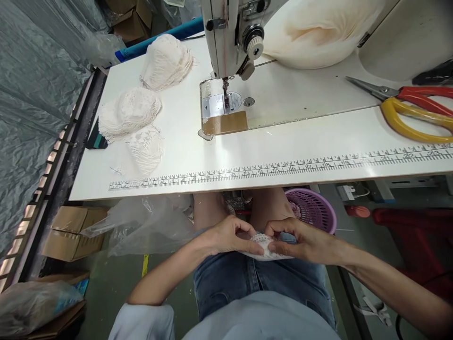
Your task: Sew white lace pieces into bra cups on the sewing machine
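Note:
Over my lap, below the table edge, a small piece of white lace fabric is held between both hands. My left hand pinches its left side between thumb and fingers. On the other side, my right hand grips the lace with thumb and fingertips. The fingers hide part of the piece. Ahead on the table stands a sewing machine, its needle and presser foot above the metal plate. White lace pieces lie in piles to the left: a back pile, a middle pile and a front one.
Scissors with red and yellow handles lie at the right, behind a printed ruler along the table's front edge. Cream fabric rests behind the machine bed. Below are a purple basket, a cardboard box and clear plastic.

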Tool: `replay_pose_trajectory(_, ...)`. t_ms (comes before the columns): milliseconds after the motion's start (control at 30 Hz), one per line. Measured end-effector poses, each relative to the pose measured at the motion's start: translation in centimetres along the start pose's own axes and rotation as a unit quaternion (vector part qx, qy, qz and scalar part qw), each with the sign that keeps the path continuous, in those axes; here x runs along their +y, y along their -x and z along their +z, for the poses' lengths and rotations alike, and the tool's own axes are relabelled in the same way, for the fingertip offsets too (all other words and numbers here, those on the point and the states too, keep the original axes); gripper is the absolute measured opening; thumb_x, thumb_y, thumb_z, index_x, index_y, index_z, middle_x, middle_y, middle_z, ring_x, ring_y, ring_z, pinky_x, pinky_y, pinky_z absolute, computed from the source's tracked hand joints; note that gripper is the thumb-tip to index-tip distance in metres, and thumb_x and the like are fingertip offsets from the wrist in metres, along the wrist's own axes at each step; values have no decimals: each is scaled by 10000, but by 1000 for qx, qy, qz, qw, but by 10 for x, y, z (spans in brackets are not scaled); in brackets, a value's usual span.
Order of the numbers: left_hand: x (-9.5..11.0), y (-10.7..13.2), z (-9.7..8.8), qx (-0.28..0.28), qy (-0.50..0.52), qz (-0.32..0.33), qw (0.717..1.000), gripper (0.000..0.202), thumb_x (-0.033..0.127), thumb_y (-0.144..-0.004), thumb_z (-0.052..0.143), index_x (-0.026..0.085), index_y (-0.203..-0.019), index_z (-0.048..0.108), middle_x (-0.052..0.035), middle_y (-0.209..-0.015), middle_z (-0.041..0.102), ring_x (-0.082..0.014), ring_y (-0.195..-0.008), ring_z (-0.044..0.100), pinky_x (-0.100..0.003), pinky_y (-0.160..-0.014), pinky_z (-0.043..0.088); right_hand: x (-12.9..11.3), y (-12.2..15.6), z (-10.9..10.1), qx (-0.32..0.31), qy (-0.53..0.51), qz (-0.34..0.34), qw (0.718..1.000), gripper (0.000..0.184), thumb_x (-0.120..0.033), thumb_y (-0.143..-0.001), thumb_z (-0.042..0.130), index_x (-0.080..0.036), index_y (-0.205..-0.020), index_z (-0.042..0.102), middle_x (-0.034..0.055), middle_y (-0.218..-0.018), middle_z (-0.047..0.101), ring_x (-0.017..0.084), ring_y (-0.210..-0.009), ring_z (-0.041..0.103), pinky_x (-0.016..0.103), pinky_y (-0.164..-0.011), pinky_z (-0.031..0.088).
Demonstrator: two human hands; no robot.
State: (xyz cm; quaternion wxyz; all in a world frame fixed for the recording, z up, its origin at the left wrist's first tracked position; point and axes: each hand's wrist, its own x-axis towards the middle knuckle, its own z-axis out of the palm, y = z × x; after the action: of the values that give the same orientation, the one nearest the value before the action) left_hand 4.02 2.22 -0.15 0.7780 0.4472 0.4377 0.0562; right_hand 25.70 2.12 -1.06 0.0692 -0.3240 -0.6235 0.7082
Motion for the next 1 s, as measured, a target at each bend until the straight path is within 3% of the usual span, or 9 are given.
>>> replay_pose_trajectory(267, -4, -3, 4, 50, -36, 19, 998, 387, 469, -573, 776, 111, -604, 632, 44, -534, 418, -69, -542, 343, -215, -506, 237, 2, -2, -1, 7, -7, -17, 1000, 327, -489, -887, 471, -182, -871, 583, 14, -770, 555, 148, -698, 484, 256, -615, 372)
replay_pose_trajectory(367, -6, 0, 3, 63, -31, 14, 997, 412, 498, -599, 757, 107, -606, 627, 40, -536, 423, -71, -549, 344, -214, -510, 246, 5, -6, 2, 28, -11, -8, 999, 340, -497, -885, 474, -184, -782, 556, -16, -687, 494, 127, -632, 433, 246, -578, 334)
replay_pose_trajectory(500, -5, 5, 2, 41, -2, 9, 999, 480, 567, -691, 659, 103, -586, 599, 39, -521, 385, -64, -527, 300, -216, -482, 212, 7, -6, 5, 24, -18, -17, 999, 338, -487, -894, 472, -188, -737, 495, -46, -634, 396, 105, -572, 360, 238, -536, 285)
replay_pose_trajectory(733, -5, 1, 3, 46, -23, 34, 998, 351, 426, -614, 774, 100, -675, 658, 27, -573, 483, -80, -575, 394, -214, -542, 290, 8, -4, 6, 23, -9, -25, 999, 359, -482, -923, 418, -192, -714, 448, -59, -610, 316, 100, -545, 287, 246, -507, 225)
replay_pose_trajectory(867, -8, 1, 2, 63, -13, 26, 998, 370, 452, -609, 769, 97, -664, 678, 14, -586, 532, -86, -574, 429, -213, -552, 316, 5, -3, 3, -4, -43, -29, 999, 371, -505, -927, 386, -175, -821, 520, -31, -684, 409, 113, -612, 361, 244, -555, 280)
replay_pose_trajectory(1000, -9, 2, 2, 70, 3, 9, 998, 381, 459, -599, 773, 95, -682, 697, 17, -566, 532, -82, -546, 427, -211, -532, 301, 4, -7, 7, 3, -52, -26, 998, 340, -514, -838, 556, -175, -846, 559, -17, -727, 498, 125, -659, 420, 243, -587, 305)
